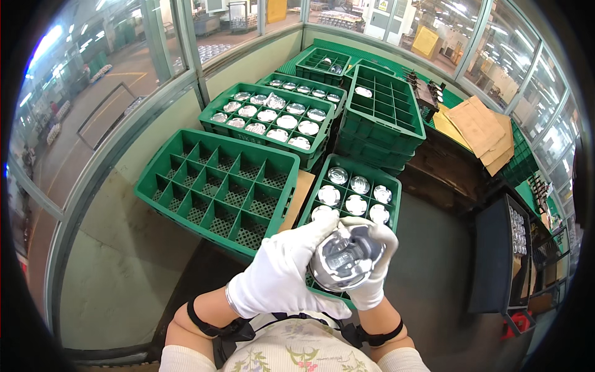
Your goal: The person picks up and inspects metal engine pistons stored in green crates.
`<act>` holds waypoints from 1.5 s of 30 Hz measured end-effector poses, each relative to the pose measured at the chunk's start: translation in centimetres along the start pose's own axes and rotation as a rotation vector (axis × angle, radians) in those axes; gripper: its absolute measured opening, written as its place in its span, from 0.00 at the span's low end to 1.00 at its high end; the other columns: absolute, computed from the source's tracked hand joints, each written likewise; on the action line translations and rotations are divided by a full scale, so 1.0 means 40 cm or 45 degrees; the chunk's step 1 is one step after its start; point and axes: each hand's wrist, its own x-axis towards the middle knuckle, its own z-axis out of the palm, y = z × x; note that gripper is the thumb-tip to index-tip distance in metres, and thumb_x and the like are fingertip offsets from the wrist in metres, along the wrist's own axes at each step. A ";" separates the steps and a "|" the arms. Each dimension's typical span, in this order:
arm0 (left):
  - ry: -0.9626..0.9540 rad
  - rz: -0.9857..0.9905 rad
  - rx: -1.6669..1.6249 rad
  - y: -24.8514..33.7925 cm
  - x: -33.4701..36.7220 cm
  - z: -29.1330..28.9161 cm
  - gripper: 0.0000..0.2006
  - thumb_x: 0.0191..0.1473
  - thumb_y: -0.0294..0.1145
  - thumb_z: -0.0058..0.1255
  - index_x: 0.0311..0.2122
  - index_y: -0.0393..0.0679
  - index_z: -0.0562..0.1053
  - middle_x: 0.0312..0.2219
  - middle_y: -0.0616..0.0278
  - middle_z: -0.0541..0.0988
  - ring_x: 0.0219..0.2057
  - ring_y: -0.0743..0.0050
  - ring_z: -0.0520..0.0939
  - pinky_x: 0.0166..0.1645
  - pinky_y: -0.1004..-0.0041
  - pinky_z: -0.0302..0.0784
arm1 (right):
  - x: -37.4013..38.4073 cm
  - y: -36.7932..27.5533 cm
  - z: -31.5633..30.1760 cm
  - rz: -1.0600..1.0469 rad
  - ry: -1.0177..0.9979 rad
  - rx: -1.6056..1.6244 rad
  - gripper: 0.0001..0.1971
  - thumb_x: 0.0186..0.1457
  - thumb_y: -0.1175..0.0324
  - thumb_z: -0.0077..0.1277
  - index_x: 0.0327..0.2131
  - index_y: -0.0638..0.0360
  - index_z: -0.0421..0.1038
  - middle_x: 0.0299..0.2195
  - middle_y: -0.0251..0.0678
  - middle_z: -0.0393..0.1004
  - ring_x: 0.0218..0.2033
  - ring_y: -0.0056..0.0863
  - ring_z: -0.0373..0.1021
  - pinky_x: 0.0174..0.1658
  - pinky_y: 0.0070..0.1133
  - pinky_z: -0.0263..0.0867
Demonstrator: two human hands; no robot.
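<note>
At the frame's lower centre, a person's white-gloved left hand [276,273] and right hand [374,288] grasp one shiny metal piston [343,259] above a green divided crate [372,172].

Thick grey window post [191,46] — pale green wall panel [260,59] just right of it, glass panes [229,31] on either side, lamp-lit factory hall [111,49] behind; dark floor [427,260] and black rack [489,254] well to its right.

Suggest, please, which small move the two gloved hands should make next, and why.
Perhaps turn the shiny metal part slightly between the left hand and the right hand: both hold it, its recessed side faces the viewer, and they cover some of its outer wall, so a turn would likely show what is hidden.
</note>
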 end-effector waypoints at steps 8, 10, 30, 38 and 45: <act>0.021 0.114 -0.092 -0.040 0.003 0.026 0.35 0.35 0.34 0.73 0.52 0.38 0.71 0.46 0.51 0.78 0.44 0.58 0.82 0.50 0.72 0.76 | 0.002 -0.014 -0.027 -0.063 -0.047 0.045 0.19 0.51 0.74 0.53 0.48 0.61 0.67 0.49 0.50 0.67 0.46 0.41 0.71 0.50 0.33 0.72; 0.070 0.195 -0.083 -0.051 -0.002 0.028 0.34 0.34 0.33 0.73 0.50 0.39 0.71 0.47 0.49 0.77 0.46 0.55 0.81 0.51 0.70 0.76 | 0.015 -0.060 -0.015 0.321 0.008 0.906 0.23 0.51 0.71 0.54 0.50 0.68 0.65 0.45 0.49 0.72 0.45 0.41 0.72 0.51 0.33 0.71; 0.121 0.346 -0.054 -0.046 0.008 0.035 0.32 0.32 0.35 0.74 0.46 0.41 0.74 0.46 0.49 0.78 0.44 0.53 0.81 0.49 0.70 0.77 | 0.013 0.008 -0.037 -0.552 -0.022 -0.218 0.31 0.48 0.76 0.62 0.55 0.50 0.59 0.51 0.54 0.65 0.45 0.47 0.73 0.44 0.33 0.74; 0.214 -0.679 -1.068 -0.128 -0.029 0.076 0.34 0.44 0.43 0.68 0.51 0.34 0.68 0.41 0.61 0.78 0.41 0.80 0.77 0.48 0.74 0.75 | -0.007 0.028 -0.037 -0.509 -0.093 -0.520 0.51 0.36 0.78 0.67 0.63 0.53 0.47 0.55 0.52 0.59 0.53 0.43 0.66 0.53 0.35 0.65; 0.006 -0.865 -1.588 -0.191 -0.025 0.108 0.21 0.59 0.45 0.53 0.49 0.40 0.69 0.40 0.67 0.74 0.40 0.86 0.74 0.48 0.80 0.71 | -0.014 0.070 0.032 -0.393 0.006 -0.899 0.47 0.27 0.71 0.71 0.54 0.53 0.54 0.50 0.48 0.57 0.54 0.48 0.57 0.55 0.38 0.59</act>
